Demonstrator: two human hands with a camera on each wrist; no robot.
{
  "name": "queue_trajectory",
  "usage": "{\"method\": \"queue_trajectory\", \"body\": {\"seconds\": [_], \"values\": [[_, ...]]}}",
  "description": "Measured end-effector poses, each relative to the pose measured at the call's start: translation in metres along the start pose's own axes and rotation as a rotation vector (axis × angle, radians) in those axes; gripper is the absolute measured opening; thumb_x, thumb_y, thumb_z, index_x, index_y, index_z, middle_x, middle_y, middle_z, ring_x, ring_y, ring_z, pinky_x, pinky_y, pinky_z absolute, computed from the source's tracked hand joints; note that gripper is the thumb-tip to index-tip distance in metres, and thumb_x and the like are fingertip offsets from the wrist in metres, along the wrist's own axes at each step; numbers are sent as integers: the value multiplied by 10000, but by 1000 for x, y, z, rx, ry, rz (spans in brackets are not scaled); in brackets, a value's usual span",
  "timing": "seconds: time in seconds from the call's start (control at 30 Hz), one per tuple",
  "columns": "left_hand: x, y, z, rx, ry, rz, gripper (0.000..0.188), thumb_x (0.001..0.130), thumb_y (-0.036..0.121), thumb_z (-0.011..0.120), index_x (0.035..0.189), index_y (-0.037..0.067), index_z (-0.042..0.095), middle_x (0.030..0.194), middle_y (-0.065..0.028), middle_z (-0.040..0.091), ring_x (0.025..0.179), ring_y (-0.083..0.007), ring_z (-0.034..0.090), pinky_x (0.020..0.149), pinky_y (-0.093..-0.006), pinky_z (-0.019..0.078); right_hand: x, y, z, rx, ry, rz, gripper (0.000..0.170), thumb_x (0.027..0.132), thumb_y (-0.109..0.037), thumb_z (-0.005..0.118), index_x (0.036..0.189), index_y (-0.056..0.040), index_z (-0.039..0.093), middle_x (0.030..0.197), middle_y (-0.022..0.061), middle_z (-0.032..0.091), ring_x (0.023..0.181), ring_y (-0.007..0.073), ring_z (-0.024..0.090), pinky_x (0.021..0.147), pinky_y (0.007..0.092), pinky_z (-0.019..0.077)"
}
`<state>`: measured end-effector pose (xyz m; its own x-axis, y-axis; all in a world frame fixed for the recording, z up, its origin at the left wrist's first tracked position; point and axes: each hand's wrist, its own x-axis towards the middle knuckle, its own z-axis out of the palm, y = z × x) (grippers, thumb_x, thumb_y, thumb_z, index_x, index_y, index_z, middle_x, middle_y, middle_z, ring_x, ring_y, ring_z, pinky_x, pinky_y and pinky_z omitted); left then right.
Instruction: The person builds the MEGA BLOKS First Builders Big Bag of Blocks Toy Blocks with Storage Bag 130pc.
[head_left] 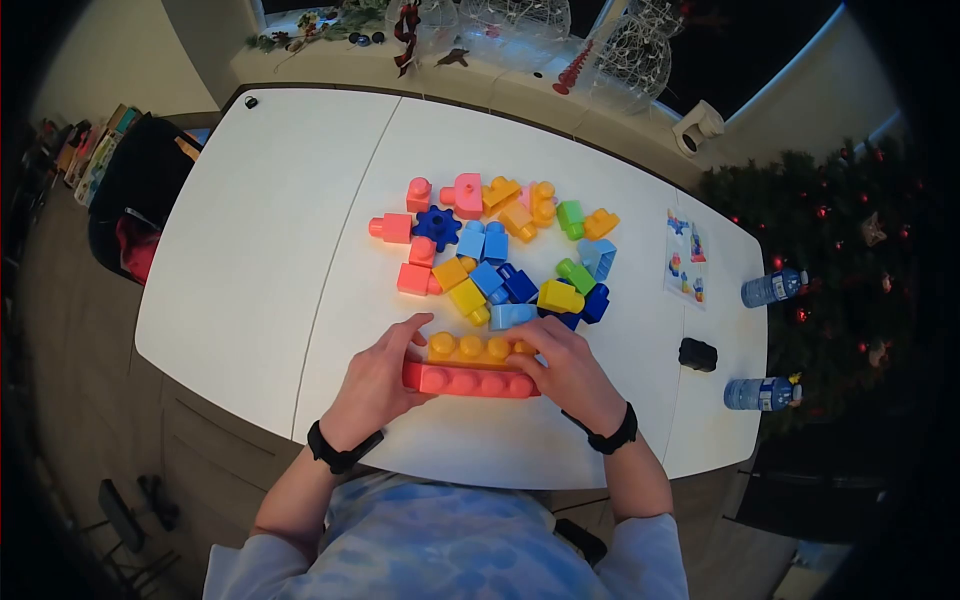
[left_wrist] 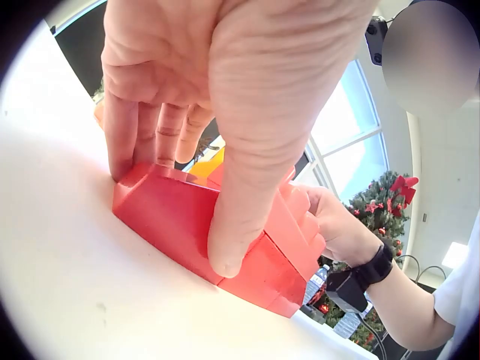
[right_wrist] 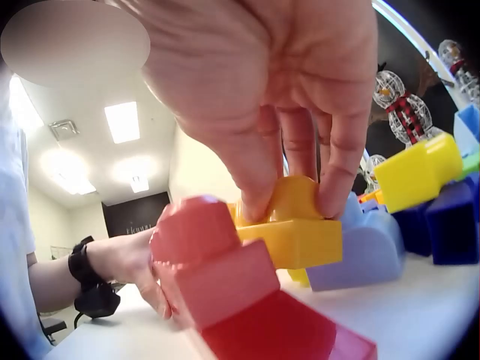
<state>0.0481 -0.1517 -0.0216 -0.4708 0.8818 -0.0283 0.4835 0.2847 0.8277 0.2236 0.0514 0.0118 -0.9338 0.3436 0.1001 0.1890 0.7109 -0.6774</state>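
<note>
Near the table's front edge lies a long red brick row [head_left: 475, 382], its studs toward the person; in the left wrist view its red side [left_wrist: 176, 217] shows a seam. Against its far side is a long orange brick [head_left: 470, 348] with several round studs. My left hand [head_left: 375, 380] grips the left end of the red piece, thumb on its near side [left_wrist: 240, 135]. My right hand [head_left: 565, 365] pinches a stud at the right end of the orange brick [right_wrist: 300, 244], with thumb and fingers curled round it [right_wrist: 277, 82].
Beyond the hands are many loose bricks: a yellow one [head_left: 560, 296], a light blue one [head_left: 512, 316], a dark blue gear [head_left: 437, 229]. To the right lie a picture sheet [head_left: 686, 258], a black object [head_left: 698, 354] and two water bottles [head_left: 773, 288].
</note>
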Motion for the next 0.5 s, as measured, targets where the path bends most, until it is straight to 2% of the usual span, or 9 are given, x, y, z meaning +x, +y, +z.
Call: {"method": "queue_trajectory", "body": {"seconds": [0.07,0.13,0.2,0.27,0.3,0.37,0.5], "values": [[0,-1,1,15,-16,16,849,666,109,914,1420,119,525,1161,-83,645,953,-279,728,815,-399,597,-2,5,4,-27,-27,-9,252,905,-56,744,1150,-66,684,1064,137,687,995,344,669,874,393,556],[1,-3,2,107,-15,103,744,679,137,908,1353,137,592,1179,-70,642,946,-274,728,802,-402,600,-5,16,9,10,-64,-8,262,914,-62,738,1171,-68,685,1093,140,692,1005,343,671,876,397,556],[0,-6,3,135,-9,108,697,685,146,904,1320,142,617,1190,-63,640,944,-275,729,800,-402,601,-9,22,7,42,-100,-10,273,922,-67,732,1191,-70,686,1122,142,697,1015,342,672,877,401,556],[1,-5,3,159,1,116,650,691,155,900,1287,147,641,1201,-55,637,942,-277,729,798,-402,602,-10,23,2,153,-193,54,365,916,-105,754,1271,-83,670,1230,149,688,1080,341,670,931,402,559],[1,-4,2,167,-3,100,653,680,137,914,1279,132,654,1210,-63,643,945,-259,741,815,-384,609,-12,18,-1,153,-193,55,365,916,-105,754,1271,-83,670,1230,149,688,1080,341,670,931,402,559],[2,-1,2,174,-6,85,656,669,119,928,1271,116,668,1220,-70,648,948,-242,753,833,-366,615,-17,5,-8,368,-204,203,489,876,-161,813,1328,-87,644,1331,143,653,1158,338,653,994,402,552],[3,0,2,175,11,108,652,639,97,921,1241,104,672,1227,-75,667,964,-271,742,846,-374,614,-30,-6,6,143,-143,116,592,818,-189,865,1350,-87,626,1364,126,630,1218,339,624,1039,402,538]]}}
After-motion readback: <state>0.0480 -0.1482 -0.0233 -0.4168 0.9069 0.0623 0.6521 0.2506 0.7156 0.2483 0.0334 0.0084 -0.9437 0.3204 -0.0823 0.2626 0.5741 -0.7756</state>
